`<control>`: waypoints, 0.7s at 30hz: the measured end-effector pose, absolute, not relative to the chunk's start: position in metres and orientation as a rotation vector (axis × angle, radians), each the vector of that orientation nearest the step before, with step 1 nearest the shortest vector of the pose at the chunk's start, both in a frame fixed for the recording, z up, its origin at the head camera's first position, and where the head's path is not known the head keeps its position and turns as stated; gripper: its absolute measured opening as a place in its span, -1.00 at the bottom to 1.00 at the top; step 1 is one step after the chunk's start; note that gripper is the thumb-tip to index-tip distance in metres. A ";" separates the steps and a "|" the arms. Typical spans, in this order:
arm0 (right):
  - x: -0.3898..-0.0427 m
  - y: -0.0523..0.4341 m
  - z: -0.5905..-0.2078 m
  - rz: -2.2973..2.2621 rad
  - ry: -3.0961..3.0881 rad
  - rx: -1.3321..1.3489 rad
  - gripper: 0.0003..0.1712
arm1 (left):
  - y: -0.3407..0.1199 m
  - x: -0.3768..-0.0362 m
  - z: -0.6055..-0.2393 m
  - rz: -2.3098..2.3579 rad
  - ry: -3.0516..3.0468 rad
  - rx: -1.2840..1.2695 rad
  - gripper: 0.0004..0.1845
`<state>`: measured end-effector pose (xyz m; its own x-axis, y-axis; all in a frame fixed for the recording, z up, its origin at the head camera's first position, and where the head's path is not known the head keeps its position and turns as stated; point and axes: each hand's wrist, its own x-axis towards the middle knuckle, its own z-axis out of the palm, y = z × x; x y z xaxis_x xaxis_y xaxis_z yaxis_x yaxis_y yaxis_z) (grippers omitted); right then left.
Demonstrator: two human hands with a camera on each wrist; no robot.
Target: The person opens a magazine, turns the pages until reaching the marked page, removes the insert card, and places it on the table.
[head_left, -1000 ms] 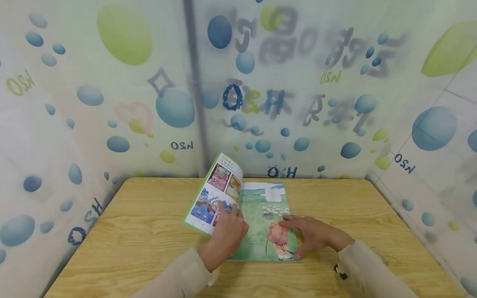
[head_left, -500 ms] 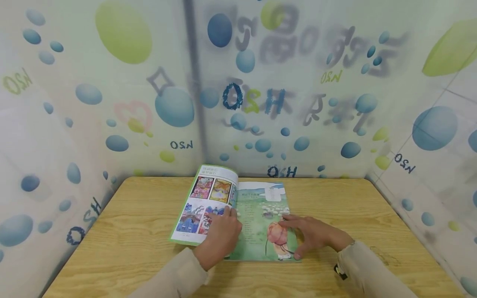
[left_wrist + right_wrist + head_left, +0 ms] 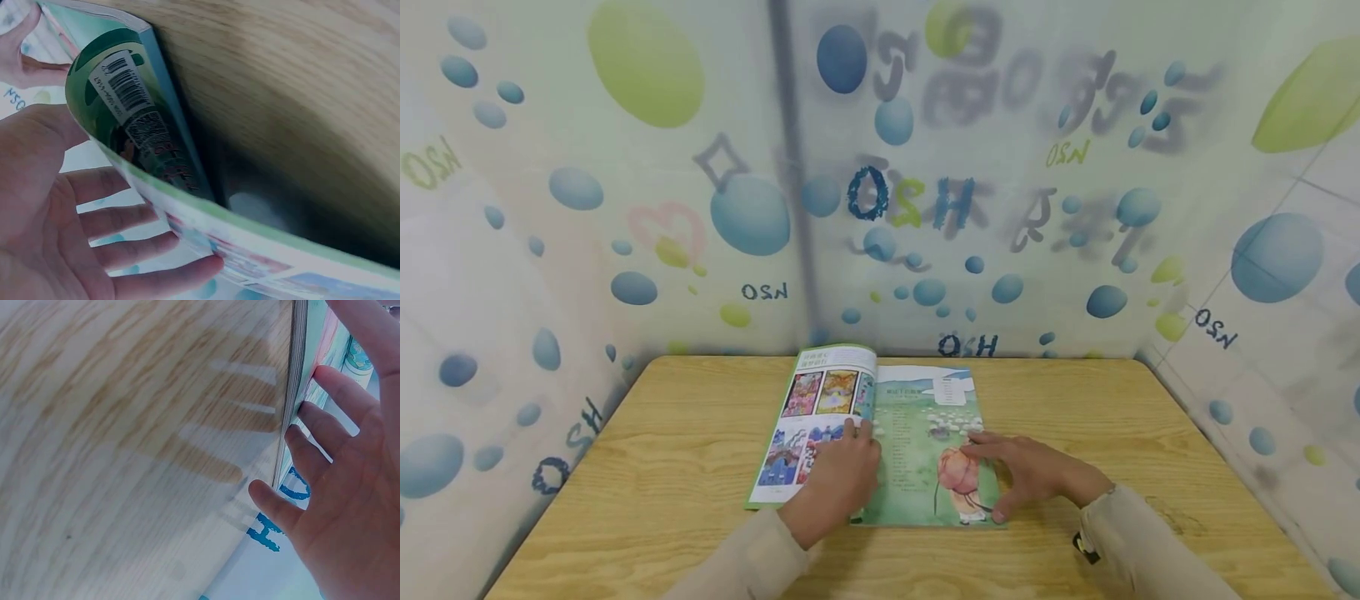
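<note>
Book [image 3: 917, 442] lies open under both hands, left hand [image 3: 838, 483] & right hand [image 3: 1037, 475].

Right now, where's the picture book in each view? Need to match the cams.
Head: picture book lies open at table centre, under both hands.
Left wrist: its curled left page and barcoded cover run from upper left to the bottom edge.
Right wrist: only its page edges, upper right.
Shared landmark: the wooden table.

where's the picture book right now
In the head view the picture book lies open on the wooden table, near its far edge and middle, with the left hand on its left page and the right hand on its right page.
</note>
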<state>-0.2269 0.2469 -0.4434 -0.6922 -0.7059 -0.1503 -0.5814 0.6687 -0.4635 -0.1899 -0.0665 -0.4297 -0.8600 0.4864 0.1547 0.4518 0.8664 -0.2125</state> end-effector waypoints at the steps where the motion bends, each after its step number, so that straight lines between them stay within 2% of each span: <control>1: -0.227 0.247 -0.443 -0.555 2.567 -1.021 0.10 | -0.068 -0.190 -0.430 0.219 -2.840 -0.726 -0.68; 14: -0.227 0.246 -0.443 -0.547 2.567 -1.016 0.09 | -0.081 -0.192 -0.435 0.002 -2.846 -0.821 -0.64; 21: -0.228 0.245 -0.441 -0.537 2.579 -1.016 0.07 | -0.081 -0.191 -0.434 0.003 -2.881 -0.802 -0.51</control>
